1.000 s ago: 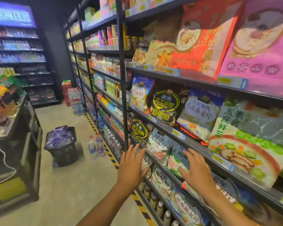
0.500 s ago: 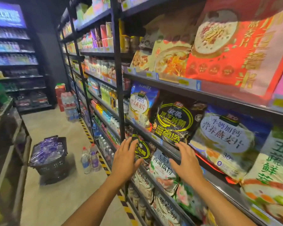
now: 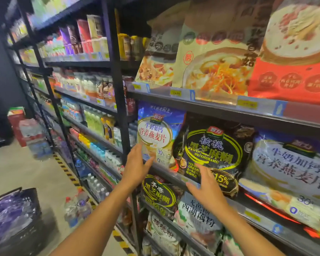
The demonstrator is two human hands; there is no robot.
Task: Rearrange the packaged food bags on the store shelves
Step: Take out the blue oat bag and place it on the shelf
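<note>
Head view, aisle of black store shelves.

- Near: two bare forearms reach up from the bottom edge.
- Left grip [image 3: 137, 167]: fingers straight and spread, holding nothing. Fingertips at the lower left corner of the blue-and-white oat bag [image 3: 155, 133]. Contact cannot be confirmed.
- Right grip [image 3: 205, 189]: fingers straight and spread, holding nothing. It is in front of the lower edge of the black sesame bag [image 3: 211, 154]. Contact cannot be told.
- Both bags stand side by side on the middle shelf [image 3: 257, 215], leaning forward over its front rail. The black bag overlaps the oat bag's right edge.
- A second oat bag [image 3: 288, 172] lies to the right of the black bag, tilted well forward.
- Shelf below: smaller black bag [image 3: 159, 193] under the left grip, white bag [image 3: 198, 217] under the right.
- Shelf above: beige noodle bag [image 3: 214, 71] and red bag [image 3: 294, 61], both upright, with price tags on the rail below them.
- Further left: bays of bottled drinks [image 3: 92, 122].
- Floor: loose water bottles [image 3: 78, 206] beside yellow-and-black tape, and a dark basket [image 3: 17, 218] of plastic-wrapped items.
- Far end blurred.
</note>
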